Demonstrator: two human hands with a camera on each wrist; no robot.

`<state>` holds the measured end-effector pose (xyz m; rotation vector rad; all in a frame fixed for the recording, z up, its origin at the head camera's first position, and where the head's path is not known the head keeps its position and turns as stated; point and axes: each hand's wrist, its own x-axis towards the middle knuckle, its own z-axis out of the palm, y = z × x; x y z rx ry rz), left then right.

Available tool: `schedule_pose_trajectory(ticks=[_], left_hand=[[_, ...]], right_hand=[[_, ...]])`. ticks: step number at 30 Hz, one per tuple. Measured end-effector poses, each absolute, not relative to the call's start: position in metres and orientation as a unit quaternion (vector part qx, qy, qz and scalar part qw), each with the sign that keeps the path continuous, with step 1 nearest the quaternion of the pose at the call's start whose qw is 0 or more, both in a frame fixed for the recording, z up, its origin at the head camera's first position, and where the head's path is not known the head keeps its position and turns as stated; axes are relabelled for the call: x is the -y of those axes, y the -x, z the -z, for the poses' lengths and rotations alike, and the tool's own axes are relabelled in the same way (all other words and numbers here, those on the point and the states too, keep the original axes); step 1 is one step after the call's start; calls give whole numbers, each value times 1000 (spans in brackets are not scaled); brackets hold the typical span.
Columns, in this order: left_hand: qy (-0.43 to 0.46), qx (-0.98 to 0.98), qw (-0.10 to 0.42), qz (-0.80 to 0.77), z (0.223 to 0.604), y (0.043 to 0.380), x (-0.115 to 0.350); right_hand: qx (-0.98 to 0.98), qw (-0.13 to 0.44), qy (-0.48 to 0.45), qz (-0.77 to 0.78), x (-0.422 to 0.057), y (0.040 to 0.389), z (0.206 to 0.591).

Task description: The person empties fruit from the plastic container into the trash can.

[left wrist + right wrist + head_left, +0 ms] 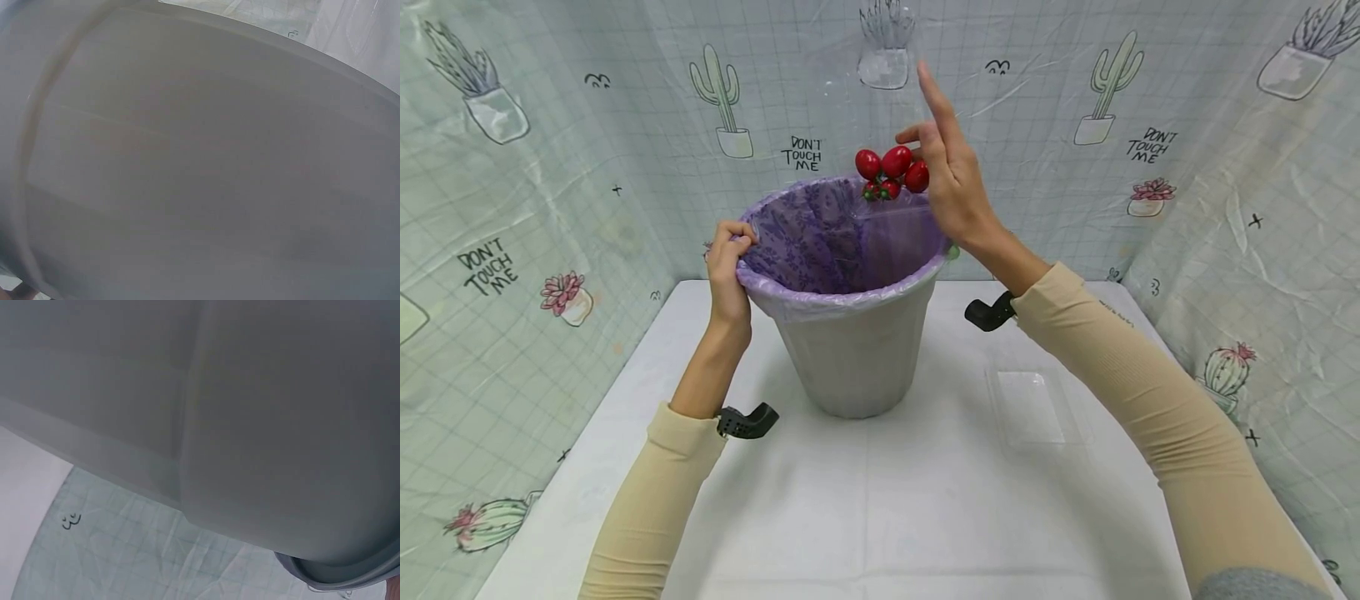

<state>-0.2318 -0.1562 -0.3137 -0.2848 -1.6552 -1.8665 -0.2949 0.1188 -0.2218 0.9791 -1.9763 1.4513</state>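
Note:
A grey trash bin (853, 358) lined with a purple patterned bag (805, 237) stands tilted before me. My left hand (727, 267) grips its rim at the left, fingers curled over the bag's edge. Over the far right rim, my right hand (957, 179) holds a see-through plastic box (895, 218), faint against the liner, with the index finger stretched upward. Several red cherry tomatoes (891, 171) with green stems cluster beside its fingers, above the bin's opening. Both wrist views are mostly filled by the bin's grey outer wall (206, 156).
A clear plastic tray or lid (1033, 408) lies on the white table (865, 517) to the right of the bin. Behind and at both sides hangs a pale sheet (647, 167) printed with cacti and lettering.

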Motion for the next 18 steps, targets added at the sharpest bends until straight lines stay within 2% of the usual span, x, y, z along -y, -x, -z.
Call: schedule_pose_trajectory(ticks=[18], left_hand=[[106, 623, 310, 710, 312, 230, 155]], right_hand=[[727, 253, -363, -525, -118, 294, 221]])
